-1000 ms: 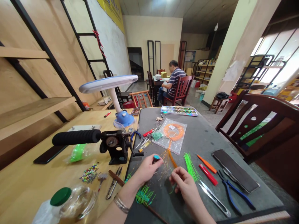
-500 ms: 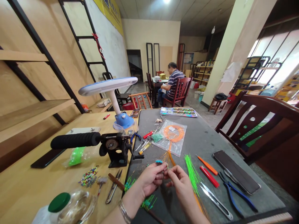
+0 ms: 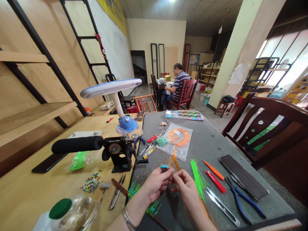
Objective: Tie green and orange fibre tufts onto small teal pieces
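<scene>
Your left hand (image 3: 156, 185) is curled nearly closed around a small blue piece (image 3: 164, 166), whose end shows above the thumb, over the near part of the surface (image 3: 209, 141). Your right hand (image 3: 186, 186) meets it, thumb and forefinger pinched together; anything between them is too small to tell. Green strands (image 3: 197, 175) lie just beside it, with blue pliers (image 3: 237, 194) toward the surface's near right corner.
</scene>
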Demonstrator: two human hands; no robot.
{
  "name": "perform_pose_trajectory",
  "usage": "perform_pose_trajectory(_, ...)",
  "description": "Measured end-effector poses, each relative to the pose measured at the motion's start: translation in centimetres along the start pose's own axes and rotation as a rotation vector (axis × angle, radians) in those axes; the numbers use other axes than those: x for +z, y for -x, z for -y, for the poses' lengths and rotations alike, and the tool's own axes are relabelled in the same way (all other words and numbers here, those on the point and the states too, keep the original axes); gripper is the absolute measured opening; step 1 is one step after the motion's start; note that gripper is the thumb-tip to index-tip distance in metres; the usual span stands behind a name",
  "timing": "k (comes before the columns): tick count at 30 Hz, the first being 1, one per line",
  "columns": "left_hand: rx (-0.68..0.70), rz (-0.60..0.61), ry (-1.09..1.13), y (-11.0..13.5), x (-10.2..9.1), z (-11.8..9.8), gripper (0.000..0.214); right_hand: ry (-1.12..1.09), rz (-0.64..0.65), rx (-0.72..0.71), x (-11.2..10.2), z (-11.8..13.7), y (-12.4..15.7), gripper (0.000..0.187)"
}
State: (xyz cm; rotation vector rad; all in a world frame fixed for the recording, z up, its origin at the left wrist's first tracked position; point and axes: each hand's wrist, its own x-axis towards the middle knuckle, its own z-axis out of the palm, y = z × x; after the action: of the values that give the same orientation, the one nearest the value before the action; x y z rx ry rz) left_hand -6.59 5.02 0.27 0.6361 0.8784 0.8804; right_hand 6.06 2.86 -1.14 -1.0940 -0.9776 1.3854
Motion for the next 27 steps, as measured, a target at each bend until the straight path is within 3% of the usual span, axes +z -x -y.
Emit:
perform_pose_trajectory(8, 0.282, -0.094, -0.242, 0.5, 0.7, -0.2, 0.034, 0.032, 0.064, 0.032, -0.5, 0.2, -0.5, 0.04)
perform_pose_trajectory(13, 0.461, -0.132, -0.417, 0.5, 0.6, -0.6, 0.014, 0.113, 0.088, 0.042, -0.9, 0.5, -0.3, 0.042)
perform_pose_trajectory(19, 0.555, -0.199, -0.508, 0.9, 0.9, -0.9, 0.012, 0.376, -0.056, -0.209, -1.9, 1.5, -0.3, 0.034)
perform_pose_trajectory(24, 0.595, -0.176, -0.529, 1.2, 1.1, -0.9, 0.013, 0.2, 0.105, -0.017, -1.4, 1.9, -0.5, 0.042)
perform_pose_trajectory(27, 0.591, -0.168, -0.527, 1.1, 1.0, -0.8, 0.013, 0.085, 0.122, 0.043, -1.1, 1.7, -0.6, 0.041)
